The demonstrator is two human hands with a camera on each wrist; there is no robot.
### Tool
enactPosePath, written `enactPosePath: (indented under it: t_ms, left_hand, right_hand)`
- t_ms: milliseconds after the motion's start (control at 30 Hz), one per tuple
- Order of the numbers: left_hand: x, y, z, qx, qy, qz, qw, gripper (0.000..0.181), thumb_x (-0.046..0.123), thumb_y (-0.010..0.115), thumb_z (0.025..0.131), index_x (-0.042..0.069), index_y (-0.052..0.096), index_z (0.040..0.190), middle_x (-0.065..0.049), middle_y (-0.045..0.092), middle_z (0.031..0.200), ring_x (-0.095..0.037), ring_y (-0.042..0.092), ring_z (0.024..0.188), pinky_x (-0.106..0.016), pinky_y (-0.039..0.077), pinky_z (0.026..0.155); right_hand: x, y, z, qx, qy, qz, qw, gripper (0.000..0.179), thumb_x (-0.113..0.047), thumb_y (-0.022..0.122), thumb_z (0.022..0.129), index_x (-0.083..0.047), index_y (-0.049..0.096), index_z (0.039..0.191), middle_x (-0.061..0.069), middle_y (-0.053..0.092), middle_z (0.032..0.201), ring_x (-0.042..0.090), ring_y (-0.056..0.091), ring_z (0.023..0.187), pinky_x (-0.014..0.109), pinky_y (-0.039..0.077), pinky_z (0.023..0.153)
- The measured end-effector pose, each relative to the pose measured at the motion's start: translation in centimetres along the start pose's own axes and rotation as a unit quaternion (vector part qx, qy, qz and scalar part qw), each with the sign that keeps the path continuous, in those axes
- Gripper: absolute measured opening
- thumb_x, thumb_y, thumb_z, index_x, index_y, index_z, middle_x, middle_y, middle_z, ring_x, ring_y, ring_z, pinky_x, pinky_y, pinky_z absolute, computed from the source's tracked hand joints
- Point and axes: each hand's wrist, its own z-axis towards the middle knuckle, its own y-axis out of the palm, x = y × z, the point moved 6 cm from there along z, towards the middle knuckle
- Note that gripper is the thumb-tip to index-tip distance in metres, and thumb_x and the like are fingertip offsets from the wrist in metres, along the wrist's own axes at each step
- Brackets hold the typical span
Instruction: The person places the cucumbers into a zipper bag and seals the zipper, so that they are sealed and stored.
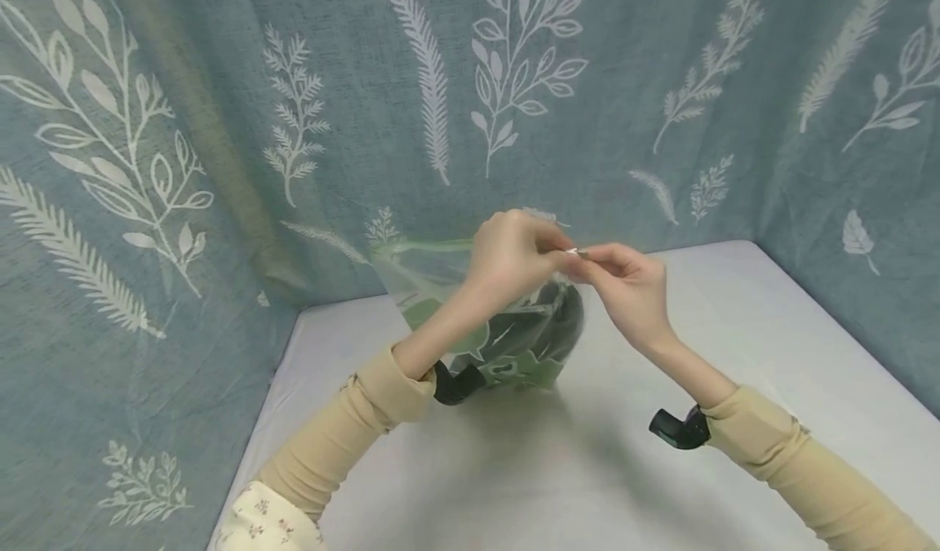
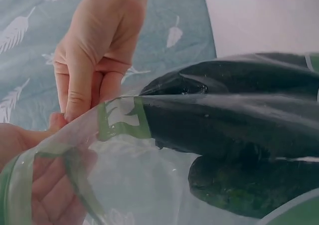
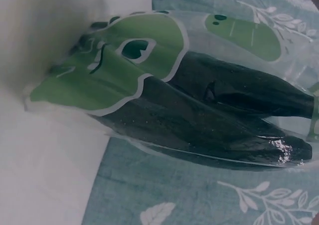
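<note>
A clear plastic bag (image 1: 426, 286) with green printed patches hangs from the hands above the table. Inside it lie several long dark green vegetables, seemingly cucumbers (image 2: 234, 125), also plain in the right wrist view through the plastic (image 3: 189, 130). My left hand (image 1: 514, 253) grips the bag's upper edge, some of its fingers showing through the film in the left wrist view. Beside it, my right hand (image 1: 635, 290) pinches the bag's top corner between thumb and fingers. A small white piece (image 1: 572, 251) shows where the fingertips meet; its kind is unclear.
Under the bag spreads a white-covered table (image 1: 485, 469). Blue-green curtains (image 1: 609, 143) with white leaf prints stand behind it and along both sides. A black wrist camera (image 1: 457, 384) sits at the left cuff, another black camera (image 1: 679, 428) at the right.
</note>
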Motion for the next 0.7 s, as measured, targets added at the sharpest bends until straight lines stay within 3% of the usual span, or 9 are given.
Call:
enactPosePath:
  t_ms: [233,400,467,600,700]
  left_hand:
    - [-0.6,-0.3,-0.2,0.008,-0.019,-0.029,0.9994,0.010,0.021,0.069,0.085,0.017,0.078,0.087,0.003,0.075,0.078,-0.006,0.065,0.062,-0.019,0.047,0.054]
    - [-1.5,-1.1,-0.4,0.010,-0.031,-0.013,0.9994,0.010,0.024,0.070,0.085,0.018,0.078,0.085,0.004,0.075,0.077,-0.005,0.064,0.060,-0.019,0.046,0.054]
    - [-2.6,-2.2,-0.7,0.023,-0.038,0.016,0.9989,0.010,0.026,0.071,0.084,0.019,0.078,0.085,0.004,0.075,0.078,-0.008,0.062,0.057,-0.019,0.041,0.049]
    - [-5.9,-4.6,-2.0,0.049,-0.060,0.074,0.9942,0.012,0.028,0.072,0.084,0.018,0.078,0.086,0.001,0.076,0.079,-0.014,0.059,0.049,-0.019,0.026,0.041]
    - [-7.9,-6.2,-3.2,0.068,-0.068,0.096,0.9907,0.014,0.027,0.072,0.084,0.016,0.078,0.087,-0.002,0.076,0.079,-0.014,0.055,0.045,-0.020,0.020,0.039]
  right_hand:
    - [0.0,0.2,0.3,-0.006,0.038,0.009,0.9992,0.008,0.004,0.067,0.083,0.011,0.069,0.087,-0.025,0.069,0.078,0.000,0.070,0.070,0.022,0.059,0.070]
    - [0.4,-0.1,0.6,0.001,0.076,0.044,0.9961,0.007,0.004,0.066,0.084,0.011,0.069,0.087,-0.018,0.072,0.078,0.003,0.071,0.072,0.026,0.059,0.072]
    - [0.8,-0.6,0.7,0.013,0.100,0.075,0.9921,0.005,0.003,0.066,0.085,0.003,0.071,0.084,-0.014,0.073,0.076,0.004,0.071,0.072,0.027,0.060,0.073]
    - [1.9,-2.0,0.5,0.050,0.141,0.121,0.9813,0.023,0.005,0.065,0.085,-0.015,0.072,0.078,-0.009,0.073,0.072,0.005,0.071,0.069,0.025,0.059,0.073]
    - [2.2,-2.4,0.3,0.056,0.150,0.132,0.9782,0.028,0.006,0.064,0.085,-0.019,0.072,0.076,-0.008,0.073,0.071,0.004,0.071,0.067,0.023,0.059,0.073]
